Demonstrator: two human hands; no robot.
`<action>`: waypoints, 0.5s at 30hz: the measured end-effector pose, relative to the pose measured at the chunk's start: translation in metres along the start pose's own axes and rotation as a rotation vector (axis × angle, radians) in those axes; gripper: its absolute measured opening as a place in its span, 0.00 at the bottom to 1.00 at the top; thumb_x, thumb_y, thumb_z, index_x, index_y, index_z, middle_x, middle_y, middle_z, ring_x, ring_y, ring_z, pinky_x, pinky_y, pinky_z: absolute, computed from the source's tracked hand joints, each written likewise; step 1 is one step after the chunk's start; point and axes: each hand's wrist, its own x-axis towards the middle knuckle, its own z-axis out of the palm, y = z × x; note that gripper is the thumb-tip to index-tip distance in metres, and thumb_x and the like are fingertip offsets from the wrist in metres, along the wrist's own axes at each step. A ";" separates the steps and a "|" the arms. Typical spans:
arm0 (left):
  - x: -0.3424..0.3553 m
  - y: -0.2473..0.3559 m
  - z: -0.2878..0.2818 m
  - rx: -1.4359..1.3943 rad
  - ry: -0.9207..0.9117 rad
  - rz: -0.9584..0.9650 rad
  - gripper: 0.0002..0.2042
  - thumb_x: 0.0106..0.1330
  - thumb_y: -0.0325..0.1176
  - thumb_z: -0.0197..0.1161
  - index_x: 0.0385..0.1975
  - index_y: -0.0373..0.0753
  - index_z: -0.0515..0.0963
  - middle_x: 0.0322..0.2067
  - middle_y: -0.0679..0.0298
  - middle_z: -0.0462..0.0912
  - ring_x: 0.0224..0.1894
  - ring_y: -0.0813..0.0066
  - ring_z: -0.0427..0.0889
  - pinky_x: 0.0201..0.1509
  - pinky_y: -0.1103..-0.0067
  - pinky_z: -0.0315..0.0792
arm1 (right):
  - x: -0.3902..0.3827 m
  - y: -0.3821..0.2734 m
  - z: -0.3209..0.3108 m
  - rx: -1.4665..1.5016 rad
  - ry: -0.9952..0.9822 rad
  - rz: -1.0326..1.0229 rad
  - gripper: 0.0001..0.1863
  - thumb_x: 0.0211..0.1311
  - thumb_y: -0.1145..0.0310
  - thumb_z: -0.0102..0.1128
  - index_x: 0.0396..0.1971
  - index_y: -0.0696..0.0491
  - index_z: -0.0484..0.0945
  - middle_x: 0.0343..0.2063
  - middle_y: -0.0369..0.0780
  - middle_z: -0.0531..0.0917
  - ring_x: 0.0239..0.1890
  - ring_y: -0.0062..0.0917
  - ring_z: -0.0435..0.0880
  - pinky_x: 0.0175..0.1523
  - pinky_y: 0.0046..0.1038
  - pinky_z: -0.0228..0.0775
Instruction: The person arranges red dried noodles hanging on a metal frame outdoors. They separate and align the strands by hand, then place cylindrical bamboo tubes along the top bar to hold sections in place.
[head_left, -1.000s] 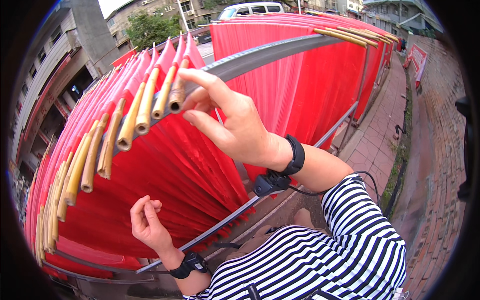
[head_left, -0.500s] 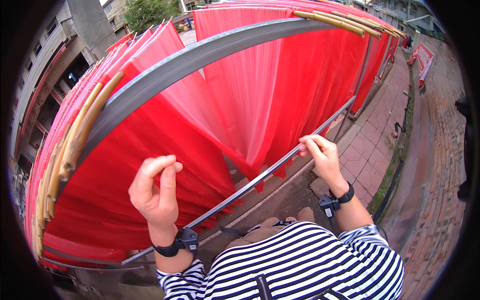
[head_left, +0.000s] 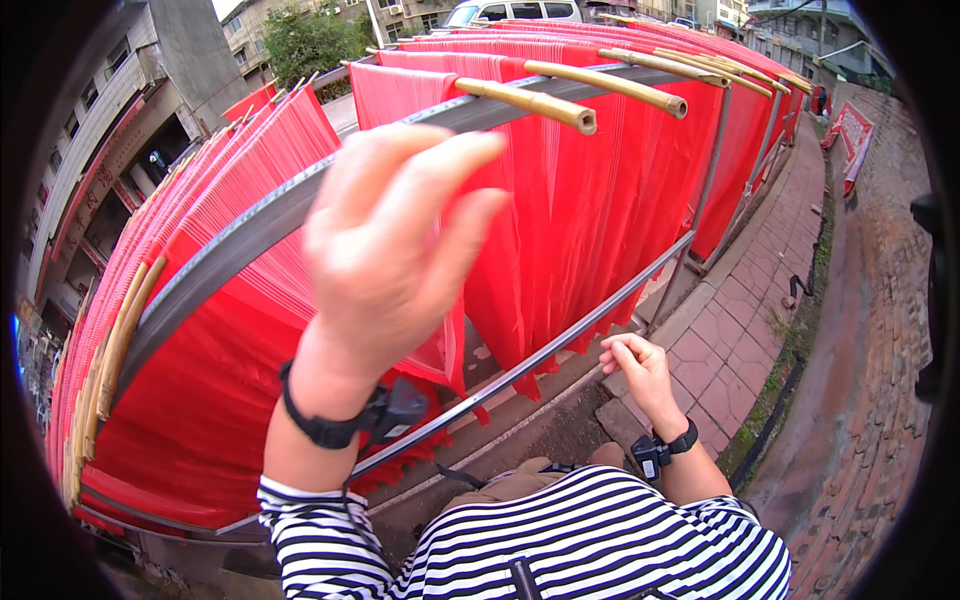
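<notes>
My left hand (head_left: 385,225) is raised high in front of the metal rail, its fingers forward and thumb apart, with nothing between them. Beyond its fingertips, a bamboo pole (head_left: 530,102) juts over the curved upper rail (head_left: 235,240), with red cloth (head_left: 405,92) hanging from it. Lower down, my right hand (head_left: 640,372) hovers near the straight lower rail (head_left: 560,350), apart from it. Its fingers are curled in against the thumb, and I see nothing in them. Both wrists wear black straps with small boxes.
More bamboo poles (head_left: 130,340) with red cloth line the left; another pole (head_left: 610,85) sticks out at the upper right. A paved walkway (head_left: 715,350) and a brick surface (head_left: 870,400) run along the right. A white van (head_left: 510,12) stands beyond the racks.
My left hand has risen and moved right, its fingers opening. My right hand has dropped slightly, off the lower rail. Bamboo pole ends with cloth now show further right along the upper rail.
</notes>
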 end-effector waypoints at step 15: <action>0.025 -0.022 0.073 -0.058 0.078 0.053 0.11 0.57 0.23 0.70 0.40 0.36 0.81 0.34 0.60 0.82 0.34 0.66 0.84 0.38 0.75 0.79 | -0.024 -0.006 0.006 0.007 0.043 0.007 0.10 0.73 0.73 0.53 0.42 0.61 0.82 0.30 0.37 0.85 0.30 0.17 0.83 0.39 0.20 0.77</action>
